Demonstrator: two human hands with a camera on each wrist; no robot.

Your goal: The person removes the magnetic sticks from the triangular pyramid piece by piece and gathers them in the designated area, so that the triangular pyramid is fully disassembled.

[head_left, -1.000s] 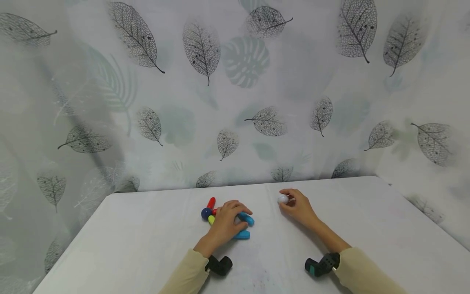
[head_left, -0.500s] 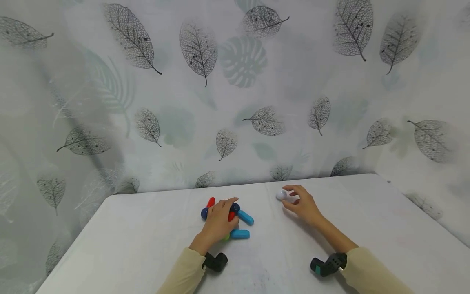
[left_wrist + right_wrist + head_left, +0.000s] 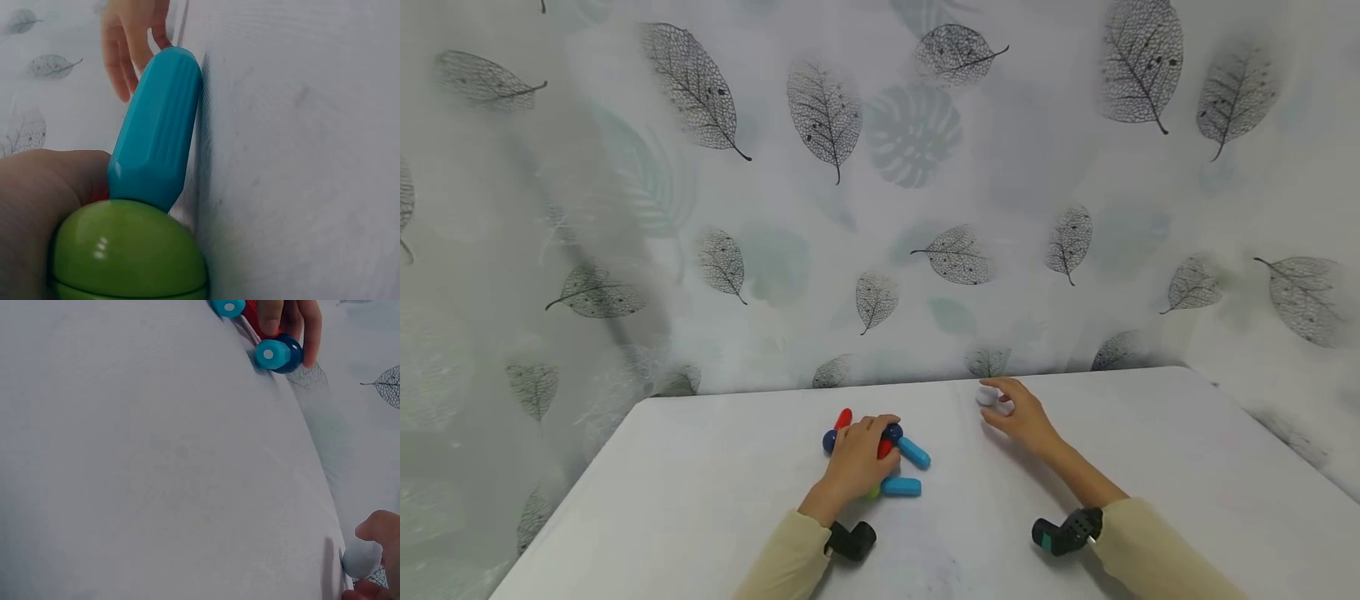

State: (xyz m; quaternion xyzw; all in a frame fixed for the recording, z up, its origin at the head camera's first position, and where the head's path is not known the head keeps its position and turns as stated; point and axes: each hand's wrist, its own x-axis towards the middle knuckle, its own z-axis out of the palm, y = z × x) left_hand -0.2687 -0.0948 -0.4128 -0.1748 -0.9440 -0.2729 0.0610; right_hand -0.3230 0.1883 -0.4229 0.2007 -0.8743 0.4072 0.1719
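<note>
Near the table's middle lies a joined toy of building sticks and balls. My left hand [image 3: 855,458] rests over it, thumb and fingers about a red stick [image 3: 885,448] beside a dark blue ball [image 3: 892,432]. Light blue sticks [image 3: 914,453] point outward, and another red stick [image 3: 843,418] shows behind the hand. In the left wrist view, a green ball [image 3: 128,250] carries a light blue stick [image 3: 159,119]. The hand hides the toy's centre. Toward the back edge, my right hand [image 3: 1024,419] curves its spread thumb and finger around a white ball [image 3: 362,557], without a clear grip.
A white-covered table [image 3: 715,500] spreads under both hands. Its back edge meets a hanging cloth [image 3: 880,192] printed with leaves. Black wrist cameras [image 3: 853,542] are strapped at both sleeves.
My right fingers let the white ball go, drew back slightly, then came back around it. The left hand shifted left from the light blue stick to the red stick. The head view shifted slightly.
</note>
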